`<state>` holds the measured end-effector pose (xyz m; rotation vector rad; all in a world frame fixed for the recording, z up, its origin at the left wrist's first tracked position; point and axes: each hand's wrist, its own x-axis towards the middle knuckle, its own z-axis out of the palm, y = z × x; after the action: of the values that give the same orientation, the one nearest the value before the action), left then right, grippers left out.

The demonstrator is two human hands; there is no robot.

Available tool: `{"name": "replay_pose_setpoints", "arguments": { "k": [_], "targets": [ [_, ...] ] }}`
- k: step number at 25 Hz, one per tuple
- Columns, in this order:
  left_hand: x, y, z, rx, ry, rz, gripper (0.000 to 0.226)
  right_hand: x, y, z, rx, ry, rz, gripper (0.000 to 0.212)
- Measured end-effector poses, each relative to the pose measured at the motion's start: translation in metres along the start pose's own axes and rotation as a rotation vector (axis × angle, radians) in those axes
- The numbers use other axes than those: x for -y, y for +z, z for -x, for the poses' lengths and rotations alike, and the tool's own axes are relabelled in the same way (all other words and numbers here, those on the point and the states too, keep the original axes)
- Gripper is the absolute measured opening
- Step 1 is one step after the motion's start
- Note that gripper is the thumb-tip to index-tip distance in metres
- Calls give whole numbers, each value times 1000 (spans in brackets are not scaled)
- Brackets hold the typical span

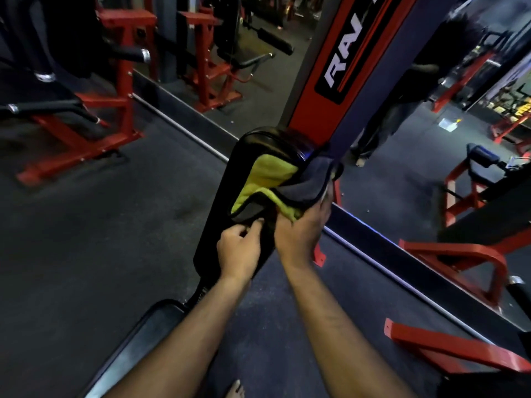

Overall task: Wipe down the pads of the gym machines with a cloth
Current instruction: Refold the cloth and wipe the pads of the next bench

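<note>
Pad: a long black pad [230, 202] stands upright and tilted at centre, its top end against the red and grey column [339, 67] marked "RAV".
Cloth: a cloth [270, 179], green on one face and dark grey on the other, lies draped over the pad's upper half, folded so both colours show; its grey end hangs off the pad's right edge.
Left hand: the left hand [240, 245] pinches the cloth's lower dark edge between thumb and fingers, its grip clenched on the fabric, low on the pad's face.
Right hand: the right hand [301, 225] grasps the cloth at the pad's right edge, fingers reaching up under the grey fold.
Seat: a dark seat pad [135, 340] sits low in view, under the left forearm.
Floor: dark rubber floor [100, 225]; a bare foot [235, 390] at the bottom edge.
Surroundings: red-framed machines [120, 81] to the left and right.
</note>
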<state>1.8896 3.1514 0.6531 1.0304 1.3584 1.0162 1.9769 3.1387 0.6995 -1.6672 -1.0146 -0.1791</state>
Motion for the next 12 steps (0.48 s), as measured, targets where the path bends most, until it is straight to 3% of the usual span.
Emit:
{"name": "replay_pose_setpoints", "arguments": {
  "k": [4, 6, 9, 10, 12],
  "targets": [
    [-18, 11, -5, -62, 110, 130, 31, 20, -14, -52, 105, -308, 246, 76],
    [-8, 18, -13, -146, 101, 173, 24, 9, -16, -53, 123, -365, 217, 76],
    [14, 20, -33, -207, 9, 277, 19, -10, -17, -21, 116, -342, 113, 100],
    [21, 18, -41, -195, 2, 305, 15, -12, -19, -13, 96, -375, 132, 98],
    [23, 16, -49, -170, -22, 376, 14, -5, -16, -30, 95, -519, 222, 64]
  ]
}}
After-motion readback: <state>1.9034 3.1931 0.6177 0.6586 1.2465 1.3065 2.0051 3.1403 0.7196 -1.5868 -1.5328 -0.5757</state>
